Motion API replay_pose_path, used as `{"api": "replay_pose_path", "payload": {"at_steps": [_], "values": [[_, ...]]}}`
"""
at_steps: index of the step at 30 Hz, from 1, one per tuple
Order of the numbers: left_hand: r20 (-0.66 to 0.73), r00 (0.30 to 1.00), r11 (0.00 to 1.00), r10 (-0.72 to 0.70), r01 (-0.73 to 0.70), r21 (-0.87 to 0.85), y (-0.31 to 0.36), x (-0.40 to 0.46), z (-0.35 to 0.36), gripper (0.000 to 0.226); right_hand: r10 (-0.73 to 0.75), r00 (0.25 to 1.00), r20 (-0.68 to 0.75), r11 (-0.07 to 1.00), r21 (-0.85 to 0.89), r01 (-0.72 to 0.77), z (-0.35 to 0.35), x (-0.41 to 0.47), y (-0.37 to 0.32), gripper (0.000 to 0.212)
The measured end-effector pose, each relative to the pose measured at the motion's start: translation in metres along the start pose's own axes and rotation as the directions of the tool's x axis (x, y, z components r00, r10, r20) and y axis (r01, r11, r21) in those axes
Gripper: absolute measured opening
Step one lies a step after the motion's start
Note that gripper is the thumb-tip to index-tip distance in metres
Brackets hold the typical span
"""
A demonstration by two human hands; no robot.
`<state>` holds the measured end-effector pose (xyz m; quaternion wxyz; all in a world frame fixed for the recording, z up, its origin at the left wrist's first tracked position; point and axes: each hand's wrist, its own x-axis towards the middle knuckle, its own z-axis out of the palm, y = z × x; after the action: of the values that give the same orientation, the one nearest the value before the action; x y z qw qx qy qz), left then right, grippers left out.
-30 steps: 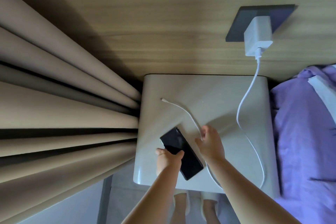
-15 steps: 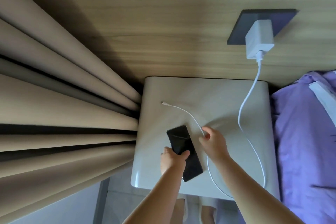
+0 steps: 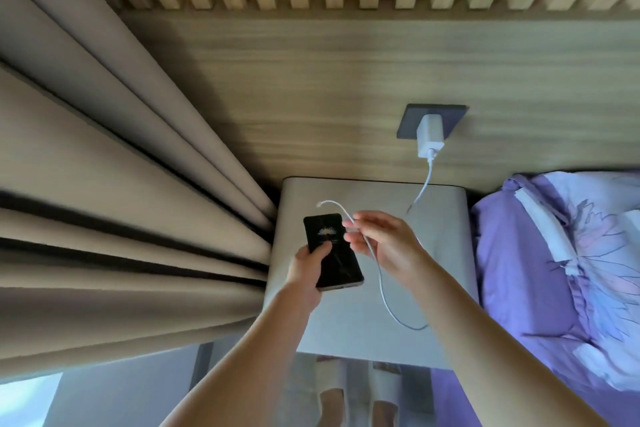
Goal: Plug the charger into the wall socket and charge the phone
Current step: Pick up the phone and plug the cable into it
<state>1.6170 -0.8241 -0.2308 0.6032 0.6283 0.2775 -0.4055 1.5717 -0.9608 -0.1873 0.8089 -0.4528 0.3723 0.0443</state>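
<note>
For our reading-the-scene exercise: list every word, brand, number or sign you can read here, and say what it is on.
None can be read.
phone screen: a flower picture with a faint line beneath, too blurred to read.
charger: no visible marking.

Left hand closed in a grip, centre frame. Right hand beside it, fingers pinched; both forearms extended.

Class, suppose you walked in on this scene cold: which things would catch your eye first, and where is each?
Centre frame, the left hand grips a black smartphone with a lit screen, while the right hand pinches a thin white charging cable above the pale grey bedside table. Behind, a white charger block sits in the dark wall socket plate; beige curtains fill the left.
</note>
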Motion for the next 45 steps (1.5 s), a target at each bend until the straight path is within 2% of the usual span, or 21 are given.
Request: {"api": "replay_pose_path", "payload": {"at_steps": [3, 5, 7, 10, 12, 17, 20, 22, 25, 27, 29, 31, 35, 41, 45], "values": [[0.082, 0.996, 0.998, 0.035, -0.030, -0.056, 0.033, -0.032, -0.001, 0.031, -0.030, 0.999, -0.011, 0.999, -0.043, 0.030, 0.015, -0.029, -0.029, 0.016], [0.136, 0.989, 0.993, 0.059, -0.044, -0.110, 0.051, -0.056, -0.002, 0.020, -0.051, 0.998, -0.028, 0.994, -0.096, 0.048, 0.022, -0.046, -0.045, 0.024], [0.204, 0.975, 0.980, 0.085, -0.045, -0.194, 0.069, -0.084, -0.002, 0.018, -0.082, 0.997, 0.002, 0.988, -0.128, 0.082, 0.029, -0.064, -0.060, 0.023], [0.267, 0.956, 0.961, 0.123, -0.047, -0.273, 0.090, -0.125, 0.000, 0.024, -0.237, 0.971, 0.029, 0.945, -0.225, 0.237, 0.040, -0.097, -0.080, 0.028], [0.293, 0.943, 0.945, 0.160, -0.061, -0.320, 0.103, -0.149, 0.004, 0.033, -0.308, 0.949, 0.062, 0.936, -0.158, 0.314, 0.048, -0.120, -0.095, 0.022], [0.390, 0.889, 0.842, 0.238, 0.011, -0.539, 0.142, -0.203, 0.015, 0.049, -0.344, 0.932, 0.110, 0.938, -0.006, 0.347, 0.063, -0.170, -0.149, 0.011], [0.455, 0.835, 0.814, 0.310, 0.015, -0.581, 0.158, -0.239, 0.024, 0.058, -0.397, 0.914, 0.084, 0.915, -0.036, 0.401, 0.066, -0.198, -0.171, 0.023], [0.484, 0.793, 0.799, 0.370, -0.006, -0.601, 0.161, -0.263, 0.029, 0.058, -0.455, 0.880, 0.134, 0.886, -0.035, 0.463, 0.067, -0.222, -0.179, 0.022], [0.498, 0.765, 0.776, 0.408, -0.003, -0.631, 0.164, -0.301, 0.038, 0.057, -0.470, 0.855, 0.218, 0.879, 0.031, 0.475, 0.067, -0.261, -0.186, 0.026], [0.504, 0.754, 0.745, 0.421, 0.029, -0.666, 0.164, -0.322, 0.043, 0.055, -0.473, 0.854, 0.218, 0.875, 0.006, 0.484, 0.068, -0.282, -0.186, 0.026], [0.505, 0.748, 0.726, 0.432, 0.044, -0.687, 0.165, -0.341, 0.049, 0.050, -0.559, 0.811, 0.172, 0.806, -0.116, 0.580, 0.068, -0.296, -0.184, 0.023], [0.525, 0.738, 0.729, 0.423, 0.067, -0.681, 0.164, -0.359, 0.056, 0.057, -0.651, 0.744, 0.150, 0.711, -0.222, 0.667, 0.069, -0.308, -0.182, 0.023], [0.537, 0.738, 0.731, 0.408, 0.088, -0.677, 0.160, -0.380, 0.065, 0.069, -0.710, 0.679, 0.187, 0.656, -0.175, 0.734, 0.068, -0.331, -0.182, 0.021], [0.486, 0.764, 0.670, 0.425, 0.095, -0.736, 0.154, -0.409, 0.074, 0.061, -0.714, 0.672, 0.196, 0.655, -0.150, 0.740, 0.056, -0.352, -0.180, 0.022], [0.484, 0.757, 0.626, 0.439, 0.129, -0.769, 0.154, -0.424, 0.078, 0.062, -0.641, 0.751, 0.158, 0.726, -0.191, 0.660, 0.053, -0.361, -0.175, 0.020]]}}
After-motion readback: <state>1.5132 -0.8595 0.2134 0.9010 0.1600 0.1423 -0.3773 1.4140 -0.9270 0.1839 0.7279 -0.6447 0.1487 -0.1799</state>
